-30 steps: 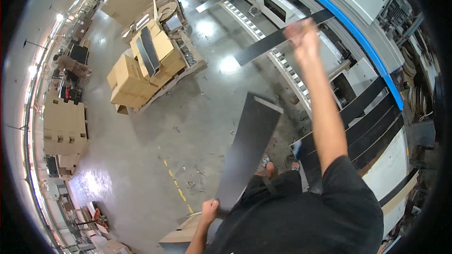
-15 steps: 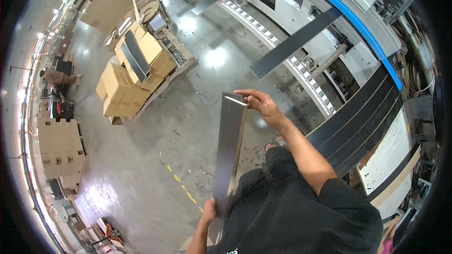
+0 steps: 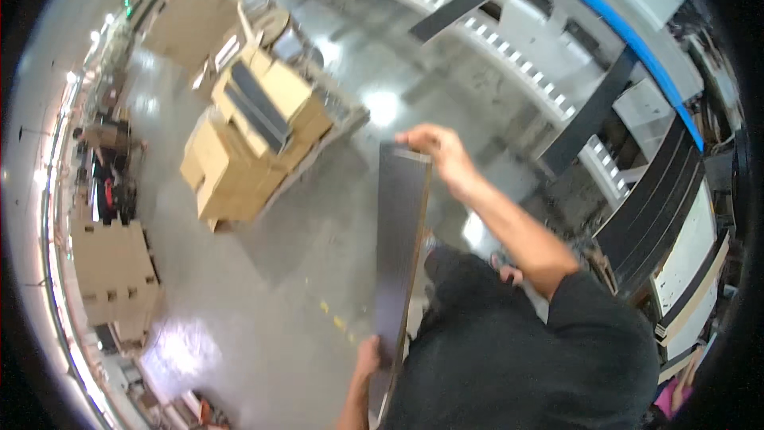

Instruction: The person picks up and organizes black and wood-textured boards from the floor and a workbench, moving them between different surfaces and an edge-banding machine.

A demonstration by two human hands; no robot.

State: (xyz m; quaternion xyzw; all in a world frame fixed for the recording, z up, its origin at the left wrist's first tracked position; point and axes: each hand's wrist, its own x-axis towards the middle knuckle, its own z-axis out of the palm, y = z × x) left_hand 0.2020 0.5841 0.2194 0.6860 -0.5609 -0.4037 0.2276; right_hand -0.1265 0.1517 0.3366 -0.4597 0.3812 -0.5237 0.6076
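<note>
A long, narrow dark board [image 3: 398,231] stands on edge in front of my body, with a pale cut end at the top. My right hand [image 3: 435,149] is closed on its far end, the fingers bent over the top corner. My left hand [image 3: 368,357] grips the board's side low down, near my body; its fingertips are hidden behind the board. To my right, several black boards [image 3: 649,207] lie side by side on the machine, and another dark strip [image 3: 589,115] sticks out from under the machine's blue edge.
Left of centre is a pallet of cardboard boxes [image 3: 239,167] with two dark strips [image 3: 259,107] on top. A long white machine [image 3: 525,32] with a blue rail [image 3: 621,28] runs along the right. Stacked cardboard [image 3: 111,267] stands at far left, near another person [image 3: 103,137].
My view has turned left, so the pallet and machine appear shifted to the right. Both hands still hold the board. The dark strips on the machine have moved outward along it.
</note>
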